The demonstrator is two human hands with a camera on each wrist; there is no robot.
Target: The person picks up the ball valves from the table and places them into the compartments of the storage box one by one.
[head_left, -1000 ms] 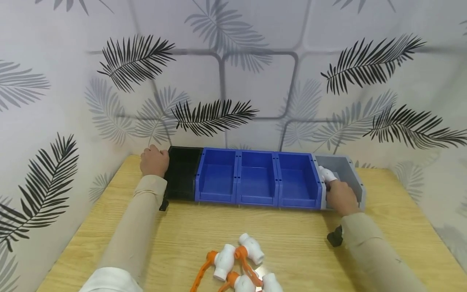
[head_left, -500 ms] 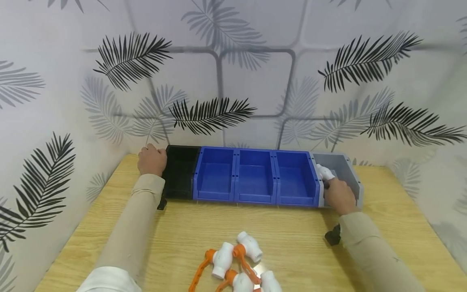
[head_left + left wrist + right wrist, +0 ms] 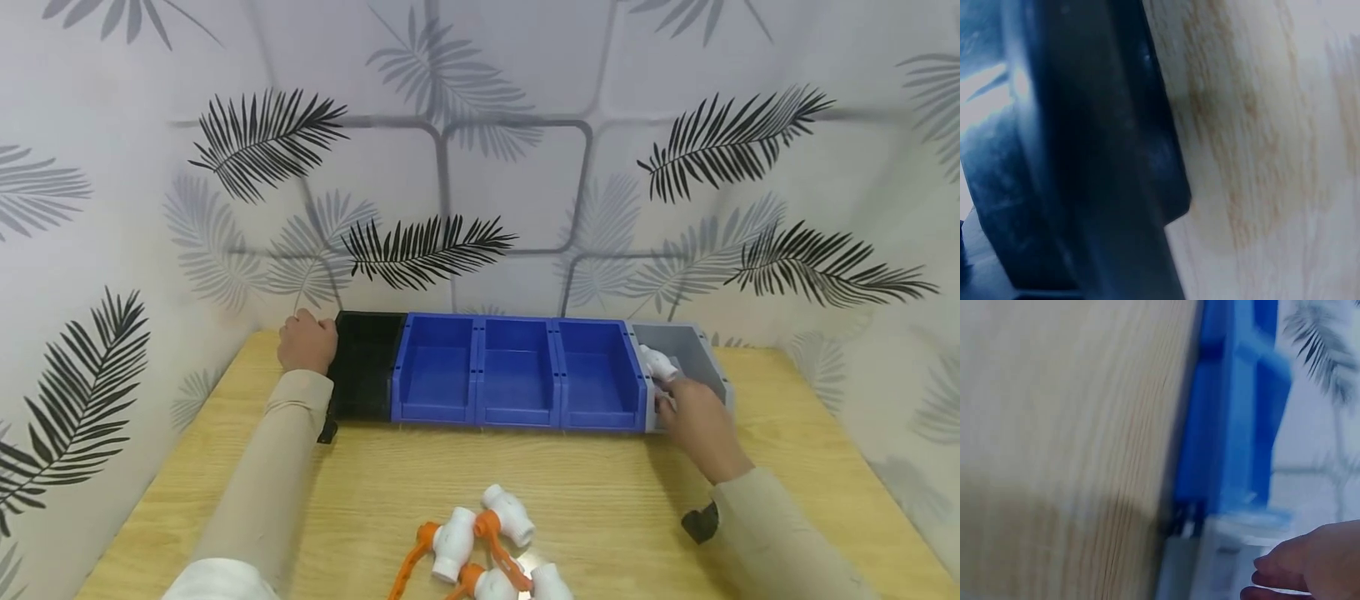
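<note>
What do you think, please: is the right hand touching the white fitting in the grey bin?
Cannot tell: in the head view, the right hand overlaps the white fitting, hiding any contact or gap.

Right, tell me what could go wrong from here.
The right hand is close to the white fitting in the grey bin, so a careless move might knock it. The left hand is at the outer side of the black bin; a push there could shift the row. The orange-handled valves on the table lie crowded, so picking one up may drag another.
</note>
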